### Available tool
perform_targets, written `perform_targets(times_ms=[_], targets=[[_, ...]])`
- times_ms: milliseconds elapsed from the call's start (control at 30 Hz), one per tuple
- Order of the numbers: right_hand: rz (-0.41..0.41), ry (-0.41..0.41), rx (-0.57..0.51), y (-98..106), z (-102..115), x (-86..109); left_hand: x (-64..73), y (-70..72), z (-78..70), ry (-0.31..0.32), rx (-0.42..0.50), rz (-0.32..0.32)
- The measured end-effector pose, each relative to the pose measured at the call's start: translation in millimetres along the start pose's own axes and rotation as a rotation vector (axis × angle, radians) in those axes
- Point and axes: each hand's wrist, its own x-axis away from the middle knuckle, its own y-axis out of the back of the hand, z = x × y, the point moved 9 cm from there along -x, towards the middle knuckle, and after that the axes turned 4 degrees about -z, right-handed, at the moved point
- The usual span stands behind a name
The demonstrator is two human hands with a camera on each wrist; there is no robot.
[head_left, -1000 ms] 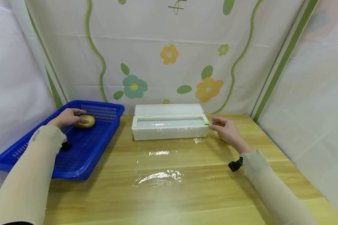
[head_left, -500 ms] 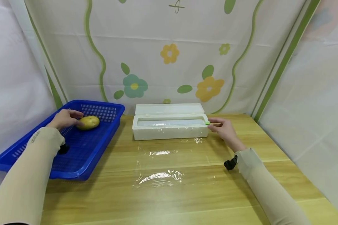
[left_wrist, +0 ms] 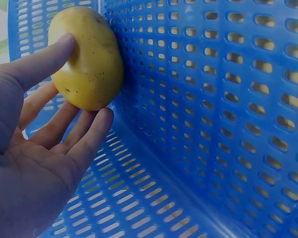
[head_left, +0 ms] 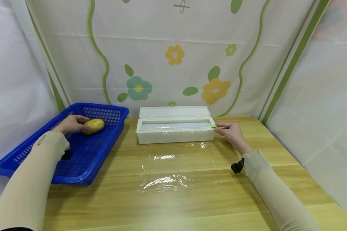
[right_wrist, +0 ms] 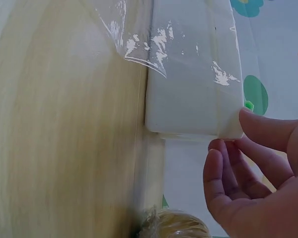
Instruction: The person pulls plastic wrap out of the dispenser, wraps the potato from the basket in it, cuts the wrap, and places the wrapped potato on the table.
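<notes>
A yellow potato (left_wrist: 89, 64) lies against the back part of the blue plastic basket (head_left: 104, 160) at the left. My left hand (head_left: 69, 124) reaches into the basket and holds the potato, thumb on one side and fingertips under the other. At the back middle stands a white cling film box (head_left: 175, 136), lid raised, with a green slider (head_left: 212, 126) at its right end. My right hand (head_left: 233, 133) touches that end, thumb at the corner beside the slider, other fingers loosely bent past the end face. A sheet of clear film (head_left: 164, 175) runs from the box over the table.
Near the right hand, a film-wrapped yellowish thing (right_wrist: 181, 225) shows at the lower edge of the right wrist view. A floral cloth (head_left: 173, 77) hangs right behind the box. White cloth walls (head_left: 321, 112) stand at both sides of the wooden table (head_left: 118, 205).
My left hand and the potato have shifted slightly right inside the basket, and the potato shows more fully. The right hand has moved left to the box's end, fingertips now at the green slider.
</notes>
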Motion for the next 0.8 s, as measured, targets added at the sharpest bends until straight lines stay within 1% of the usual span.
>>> perform_targets(times_ms=[67, 167, 333, 500, 700, 800], targets=[[0.004, -0.013, 0.001, -1, 0, 0.6, 1.1, -1.7, 1.8, 0.005, 0.001, 0.005], [0.013, -0.02, 0.009, -2, 0, 1.5, 2.4, -6.1, 3.7, 0.021, 0.029, 0.027], [0.013, -0.049, 0.005, 1, -4, 4.4, -1.1, -15.2, 1.4, 0.032, 0.067, 0.057], [0.011, -0.048, -0.013, 4, -5, 7.2, -5.9, -19.5, -1.9, 0.037, 0.038, 0.057], [0.024, -0.059, -0.038, 0, -3, 6.1, -6.1, -19.3, -5.7, 0.003, -0.037, 0.053], [0.028, -0.067, -0.047, -3, -3, 5.0, -4.1, -18.0, -5.0, -0.008, -0.053, 0.04]])
